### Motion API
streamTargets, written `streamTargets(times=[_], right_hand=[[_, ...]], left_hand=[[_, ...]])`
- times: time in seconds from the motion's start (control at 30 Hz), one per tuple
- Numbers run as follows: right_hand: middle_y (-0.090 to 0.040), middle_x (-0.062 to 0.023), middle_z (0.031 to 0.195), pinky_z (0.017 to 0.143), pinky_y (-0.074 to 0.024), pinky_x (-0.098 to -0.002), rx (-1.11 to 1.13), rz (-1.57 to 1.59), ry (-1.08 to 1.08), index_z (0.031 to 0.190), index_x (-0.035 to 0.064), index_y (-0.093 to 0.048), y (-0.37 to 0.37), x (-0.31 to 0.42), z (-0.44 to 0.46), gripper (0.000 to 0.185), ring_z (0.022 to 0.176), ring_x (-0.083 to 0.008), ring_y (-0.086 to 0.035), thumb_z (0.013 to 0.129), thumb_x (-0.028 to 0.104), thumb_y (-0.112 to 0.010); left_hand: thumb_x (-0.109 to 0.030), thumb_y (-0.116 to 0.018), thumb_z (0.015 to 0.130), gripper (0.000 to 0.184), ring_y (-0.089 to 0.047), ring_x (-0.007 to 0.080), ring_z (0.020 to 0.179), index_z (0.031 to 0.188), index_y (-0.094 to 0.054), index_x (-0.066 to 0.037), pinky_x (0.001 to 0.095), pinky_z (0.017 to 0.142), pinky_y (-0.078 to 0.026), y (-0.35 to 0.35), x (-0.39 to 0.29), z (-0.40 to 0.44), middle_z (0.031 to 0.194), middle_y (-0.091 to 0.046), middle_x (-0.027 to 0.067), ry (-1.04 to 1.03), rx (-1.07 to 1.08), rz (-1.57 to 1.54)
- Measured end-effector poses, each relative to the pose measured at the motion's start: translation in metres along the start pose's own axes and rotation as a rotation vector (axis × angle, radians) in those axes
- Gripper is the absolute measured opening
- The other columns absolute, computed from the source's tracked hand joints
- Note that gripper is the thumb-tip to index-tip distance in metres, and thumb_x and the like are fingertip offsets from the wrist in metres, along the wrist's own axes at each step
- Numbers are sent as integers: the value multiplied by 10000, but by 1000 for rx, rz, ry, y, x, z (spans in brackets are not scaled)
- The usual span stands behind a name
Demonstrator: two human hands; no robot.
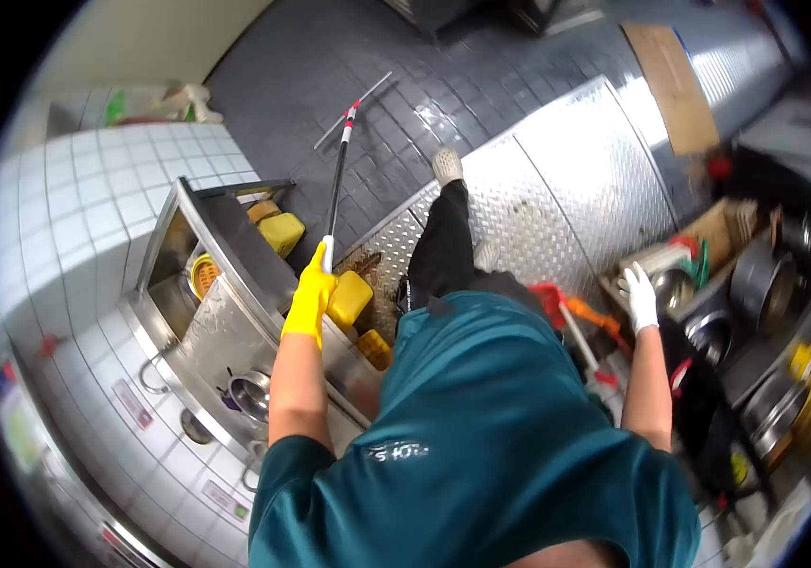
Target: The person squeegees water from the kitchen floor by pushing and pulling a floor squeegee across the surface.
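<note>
My left hand (pixel 310 295), in a yellow rubber glove, is closed around the white end of a floor squeegee's pole (pixel 339 170). The pole slants away from me, and its long thin crossbar (pixel 377 86) rests on the dark tiled floor. Off to the right, my right hand (pixel 641 296) wears a white glove. Its fingers are spread with nothing in them, near a rack holding metal bowls (pixel 673 288). Just beside my left hand, low by the steel sink unit, is a yellow plastic container (pixel 350 299).
A steel sink unit (pixel 211 327) with a metal pot (pixel 251 395) stands at left. Metal plates (pixel 557 180) cover part of the wet floor. Red and orange long-handled tools (pixel 587 314) lie near my right side. A cardboard sheet (pixel 672 87) lies at upper right.
</note>
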State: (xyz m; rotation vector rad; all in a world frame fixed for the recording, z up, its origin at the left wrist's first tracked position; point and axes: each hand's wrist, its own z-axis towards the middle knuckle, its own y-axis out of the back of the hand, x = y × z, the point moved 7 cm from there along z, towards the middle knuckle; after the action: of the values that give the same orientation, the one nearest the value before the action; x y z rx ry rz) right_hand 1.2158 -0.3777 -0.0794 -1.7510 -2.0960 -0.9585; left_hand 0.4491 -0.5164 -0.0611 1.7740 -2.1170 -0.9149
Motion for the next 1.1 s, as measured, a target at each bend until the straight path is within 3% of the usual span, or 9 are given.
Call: streamTargets(times=[0.23,0.4,0.57,0.67,0.8,0.9,1.03,1.07,1.1], right_hand=[[-512,-224,1532,1190,-346,-386,50,-541,399,1539,3,-442,-72,226,131,671,1418,-336,-488,1023,403,-599],[-521,-239,1521,1185,-354,-366,105,-582,199,1505,-18,-486,-132,288,165,666,1429,-309,-482,1010,402,-635],[-631,-175,1377,1012,-505,-367,208,-895,168,1524,-23,-448,-147,286,225,689,1200,-266,-638,1016,393,-655],[-673,-105,1145,774,-560,-391,261,-600,-104,1538,31,-435,-169,306,238,665,925,-245,-692,1025,401,-639],[-685,-142,1207,746,-561,-355,313,-701,-97,1562,59,-421,-209,384,268,661,917,-230,-696,1016,354,-649],[-683,-136,1203,744,-553,-349,398,-917,47,1561,59,-421,-260,475,294,668,915,-219,-688,1012,360,-654],[-678,-178,1262,862,-542,-348,523,-1273,374,1534,37,-465,-382,605,306,653,1061,-231,-681,994,349,-659],[-604,-232,1419,1075,-460,-381,624,-1494,782,1514,22,-489,-417,628,322,651,1309,-311,-590,992,384,-635],[-505,-245,1525,1200,-328,-387,689,-1463,662,1514,17,-486,-448,650,314,652,1459,-344,-440,1001,404,-602]], left_hand=[[52,-636,801,953,-683,278,713,1614,-358,-362,410,615,-525,26,-38,57,989,-694,188,229,101,-195],[80,-642,821,992,-696,368,1017,1629,-296,-382,434,820,-542,-46,80,65,1202,-676,255,-163,-73,207],[-120,-663,929,874,-595,395,1304,1637,-246,-420,432,1080,-444,-33,53,-39,1425,-579,277,226,344,89],[-283,-625,980,764,-529,405,1375,1637,-254,-403,450,1160,-363,-10,21,-67,1487,-526,270,331,371,8],[-320,-571,1020,651,-437,396,1439,1622,-325,-362,489,1236,-235,-14,5,-88,1570,-440,222,435,370,61],[58,-688,850,884,-693,335,873,1589,-423,-350,372,647,-507,-30,-16,-103,1279,-662,218,722,328,-514],[146,-597,809,939,-607,281,516,1591,-416,-341,380,428,-421,-71,-109,-151,1054,-702,218,742,112,-861],[155,-590,802,946,-596,272,494,1593,-414,-333,383,415,-418,-68,-149,-160,1005,-703,211,792,49,-977],[163,-583,794,953,-584,263,473,1594,-412,-325,386,402,-415,-75,-183,-170,956,-703,204,846,-4,-1085]])
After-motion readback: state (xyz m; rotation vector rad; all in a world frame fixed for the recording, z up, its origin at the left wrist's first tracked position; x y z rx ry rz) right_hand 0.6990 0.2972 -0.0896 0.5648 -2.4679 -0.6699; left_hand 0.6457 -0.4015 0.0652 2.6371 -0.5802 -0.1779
